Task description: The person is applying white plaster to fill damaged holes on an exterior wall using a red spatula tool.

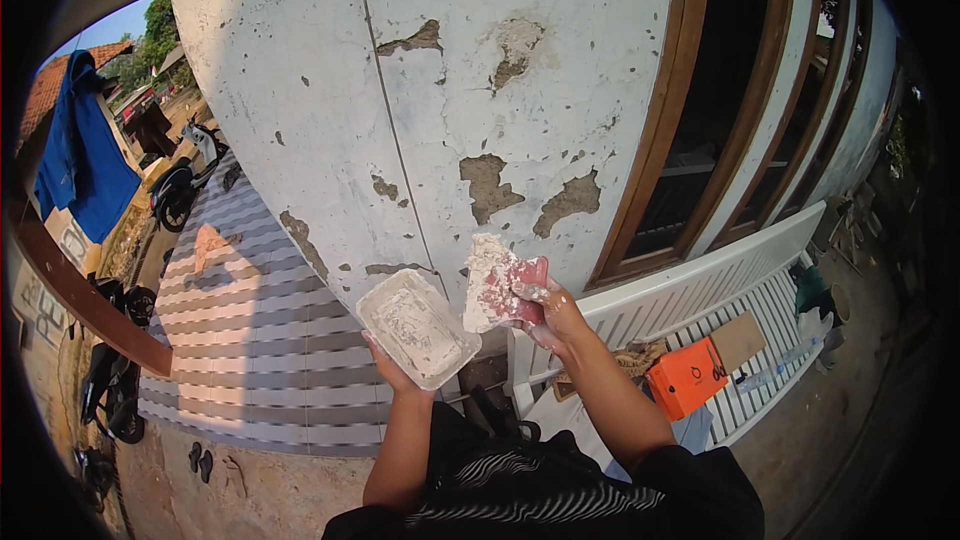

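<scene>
Red scraper [533, 278], blade heaped with white paste [486, 290], sat in right hand [548, 310], fingers wrapped round it, just right of paste-filled tub [454, 366]; left hand [398, 370] supported tub, fingers at near side. Chipped wall [570, 130] stood beyond. Level tub and steady blade seemed best against spills.

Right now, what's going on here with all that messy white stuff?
A person's left hand holds a tub with whitish mix inside. The right hand grips a red scraper loaded with the same-coloured stuff. Both are held in front of a white wall with chipped patches.
</scene>
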The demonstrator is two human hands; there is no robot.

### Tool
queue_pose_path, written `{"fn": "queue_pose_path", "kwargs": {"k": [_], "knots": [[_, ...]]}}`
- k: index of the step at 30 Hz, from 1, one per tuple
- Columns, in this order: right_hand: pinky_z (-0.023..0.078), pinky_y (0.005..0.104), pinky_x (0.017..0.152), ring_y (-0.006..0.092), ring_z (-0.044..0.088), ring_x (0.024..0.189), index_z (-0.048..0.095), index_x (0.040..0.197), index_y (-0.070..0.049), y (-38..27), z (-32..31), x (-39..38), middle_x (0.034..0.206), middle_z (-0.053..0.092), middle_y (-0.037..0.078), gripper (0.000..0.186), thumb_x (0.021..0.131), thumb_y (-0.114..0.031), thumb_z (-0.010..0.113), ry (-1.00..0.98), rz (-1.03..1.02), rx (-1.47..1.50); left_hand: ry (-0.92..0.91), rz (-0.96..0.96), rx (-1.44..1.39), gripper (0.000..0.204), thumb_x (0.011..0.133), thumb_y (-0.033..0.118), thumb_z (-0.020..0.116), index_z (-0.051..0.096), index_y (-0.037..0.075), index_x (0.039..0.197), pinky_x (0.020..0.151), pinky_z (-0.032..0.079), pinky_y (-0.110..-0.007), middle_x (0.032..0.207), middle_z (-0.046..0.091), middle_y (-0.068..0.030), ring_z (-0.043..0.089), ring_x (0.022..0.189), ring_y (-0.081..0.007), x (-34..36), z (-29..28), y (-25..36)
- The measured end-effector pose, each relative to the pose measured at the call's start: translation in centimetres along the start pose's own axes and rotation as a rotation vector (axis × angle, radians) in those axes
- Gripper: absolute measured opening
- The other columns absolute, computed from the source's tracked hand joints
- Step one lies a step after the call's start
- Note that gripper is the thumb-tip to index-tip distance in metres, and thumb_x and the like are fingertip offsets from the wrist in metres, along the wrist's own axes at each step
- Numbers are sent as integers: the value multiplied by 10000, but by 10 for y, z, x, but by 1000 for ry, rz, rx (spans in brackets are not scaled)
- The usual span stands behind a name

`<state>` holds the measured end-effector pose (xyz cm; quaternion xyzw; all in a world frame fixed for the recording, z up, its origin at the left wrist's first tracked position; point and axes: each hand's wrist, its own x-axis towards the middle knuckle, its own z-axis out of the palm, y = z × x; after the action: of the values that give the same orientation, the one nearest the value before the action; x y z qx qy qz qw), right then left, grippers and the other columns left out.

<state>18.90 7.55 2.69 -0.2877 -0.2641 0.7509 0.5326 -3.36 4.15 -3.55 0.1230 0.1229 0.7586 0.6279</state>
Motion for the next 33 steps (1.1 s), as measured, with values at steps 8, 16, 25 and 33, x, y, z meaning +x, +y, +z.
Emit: {"fn": "queue_pose_path", "kwargs": {"k": [8, 16, 25, 33], "knots": [[528, 413, 974, 281, 637, 1083, 503, 1283, 46, -84, 11, 42, 1205, 618, 154, 390, 907, -30, 577, -39, -378, 19, 4, -6, -40, 742, 921, 674, 394, 375, 184, 1478, 1034, 431, -552, 1466, 453, -88, 491, 1285, -351, -1, -7, 6], [496, 411, 854, 301, 621, 983, 601, 1117, 17, -159, 60, 98, 1122, 624, 144, 275, 845, 25, 557, 387, -1094, -1012, -27, -5, -21, 721, 922, 665, 391, 387, 199, 1472, 1046, 422, -554, 1465, 460, -76, 492, 1286, -350, -3, -17, 9], [399, 512, 951, 390, 505, 1132, 632, 1126, -15, -138, 93, 162, 1122, 569, 160, 432, 694, 5, 633, 742, -1446, -1750, 42, -40, -82, 723, 923, 654, 391, 373, 192, 1479, 1033, 423, -583, 1471, 452, -86, 489, 1285, -367, 18, -30, 5], [364, 538, 982, 419, 479, 1185, 611, 1235, -33, -134, 92, 189, 1293, 534, 152, 588, 650, -15, 658, 768, -1458, -1705, -29, -47, -79, 763, 916, 651, 421, 333, 170, 1502, 1044, 396, -620, 1501, 409, -119, 459, 1312, -395, 39, -55, 3]]}}
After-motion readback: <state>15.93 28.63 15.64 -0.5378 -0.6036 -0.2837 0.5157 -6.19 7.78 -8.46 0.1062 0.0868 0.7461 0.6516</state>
